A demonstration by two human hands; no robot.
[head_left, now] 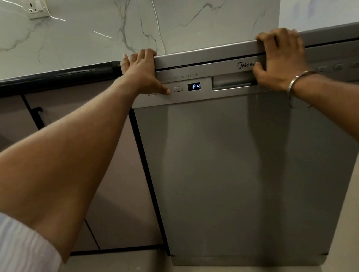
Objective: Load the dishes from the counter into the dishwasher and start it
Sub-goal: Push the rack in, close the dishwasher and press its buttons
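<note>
- Pressing a panel button is the step in hand, by my reading: the left hand [142, 71] hooks its fingers over the top left corner of the dishwasher [235, 174] while its thumb tip touches the control strip just left of the small power button [177, 89]
- Doing it well means one short, square thumb push, then checking the lit display [194, 86], which reads P4, before pressing again
- The right hand [280, 60] curls its fingers over the top edge, palm against the door front beside the recessed handle [233, 81]; that grip steadies the machine
- The door looks closed, so loading seems done; no dishes show on the dark bench [40, 79] at far left
- The dishwasher stands right of the cupboards, under both hands
</note>
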